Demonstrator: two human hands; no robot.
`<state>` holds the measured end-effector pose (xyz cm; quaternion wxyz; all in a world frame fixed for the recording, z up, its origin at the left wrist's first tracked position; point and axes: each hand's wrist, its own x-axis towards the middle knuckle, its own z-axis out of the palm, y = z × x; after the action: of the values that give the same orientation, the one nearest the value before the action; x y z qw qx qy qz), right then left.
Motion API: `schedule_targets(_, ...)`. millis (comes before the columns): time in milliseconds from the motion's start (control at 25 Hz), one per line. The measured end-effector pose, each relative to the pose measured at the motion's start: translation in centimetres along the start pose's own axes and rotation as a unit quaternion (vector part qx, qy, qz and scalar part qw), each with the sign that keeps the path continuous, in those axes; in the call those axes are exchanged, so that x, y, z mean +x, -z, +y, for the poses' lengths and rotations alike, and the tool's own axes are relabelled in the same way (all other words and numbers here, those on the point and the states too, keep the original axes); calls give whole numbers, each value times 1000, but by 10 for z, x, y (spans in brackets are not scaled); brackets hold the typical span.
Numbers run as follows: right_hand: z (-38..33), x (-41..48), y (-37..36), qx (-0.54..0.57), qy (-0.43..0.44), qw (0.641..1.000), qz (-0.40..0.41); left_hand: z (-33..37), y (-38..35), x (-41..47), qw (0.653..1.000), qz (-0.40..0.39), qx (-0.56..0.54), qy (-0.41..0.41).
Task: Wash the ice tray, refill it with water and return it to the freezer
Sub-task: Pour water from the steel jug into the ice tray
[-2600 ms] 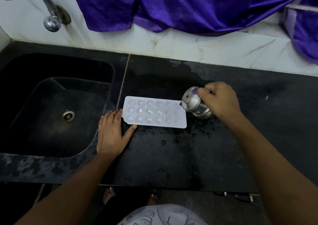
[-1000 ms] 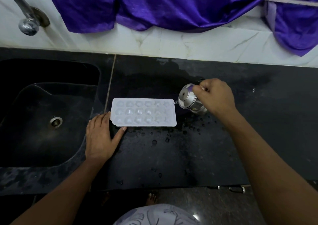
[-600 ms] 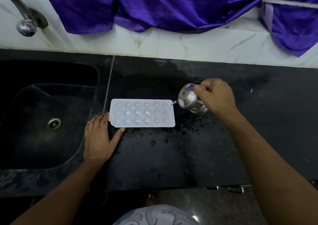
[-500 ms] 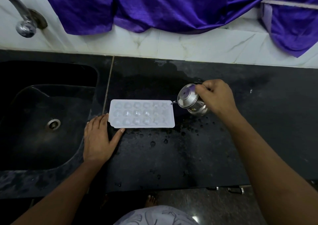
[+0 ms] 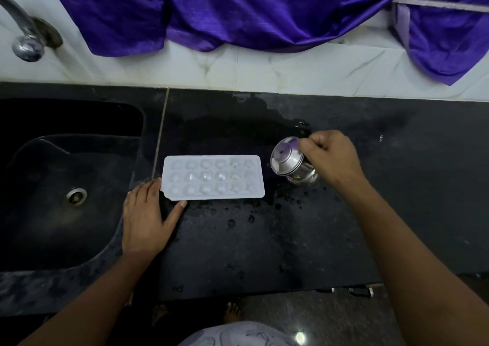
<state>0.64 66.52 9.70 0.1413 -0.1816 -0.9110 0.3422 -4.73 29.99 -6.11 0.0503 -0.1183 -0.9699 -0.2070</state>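
A white ice tray (image 5: 213,177) with three rows of round cells lies flat on the black counter (image 5: 264,239), just right of the sink. My left hand (image 5: 146,217) lies flat on the counter, its fingers and thumb touching the tray's near left corner. My right hand (image 5: 332,157) grips a small steel cup (image 5: 289,164) by its rim and holds it tilted, mouth toward the tray's right end. Whether water is running from the cup cannot be made out.
A black sink (image 5: 66,186) with a metal drain (image 5: 76,197) fills the left side, under a chrome tap (image 5: 25,42). Purple cloth (image 5: 251,9) hangs over the white marble backsplash. Water drops lie on the counter in front of the tray. My bare feet show below the counter edge.
The cup has stayed tilted at the tray's right end and my left hand has kept to the tray's corner. Only the camera has shifted a little.
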Motion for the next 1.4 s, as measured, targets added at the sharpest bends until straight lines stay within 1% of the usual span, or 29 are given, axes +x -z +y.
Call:
schedule_targets(80, -4, -3, 0, -39, 19, 999, -10, 0, 0, 0, 1000, 2, 0, 0)
schedule_targets(320, -12, -9, -1, -88, 55, 994, -22, 0, 0, -1, 1000, 3, 0, -2)
schedule_targets(520, -11, -10, -1, -96, 73, 992, -28, 1, 1, -1, 1000, -2, 1, -1)
schedule_targets(720, -9, -10, 0, -94, 66, 993, -31, 1, 1, 0, 1000, -3, 2, -1)
schedule_targets(840, -2, -11, 1, -45, 31, 998, -18, 1, 1, 1, 1000, -3, -1, -2)
schedule_targets(920, 3, -10, 4, 28, -6, 1000, -8, 0, 1, 0, 1000, -5, 1, -1)
schedule_targets(1000, 4, -9, 7, 120, -32, 992, -10, 0, 1, 0, 1000, -6, 1, -1)
schedule_targets(1080, -1, -10, 9, 192, -37, 981, -11, 0, 1, -1, 1000, -2, -3, 0)
schedule_targets(1160, -7, -10, 8, 211, -28, 977, -13, 0, 1, -1, 1000, 2, -5, 0)
schedule_targets(1240, -14, -10, 4, 179, -13, 984, -20, -1, 1, -2, 1000, 3, -4, 1)
schedule_targets(1400, -28, -12, -6, 45, 43, 998, -25, -1, 0, -1, 1000, 8, -4, -3)
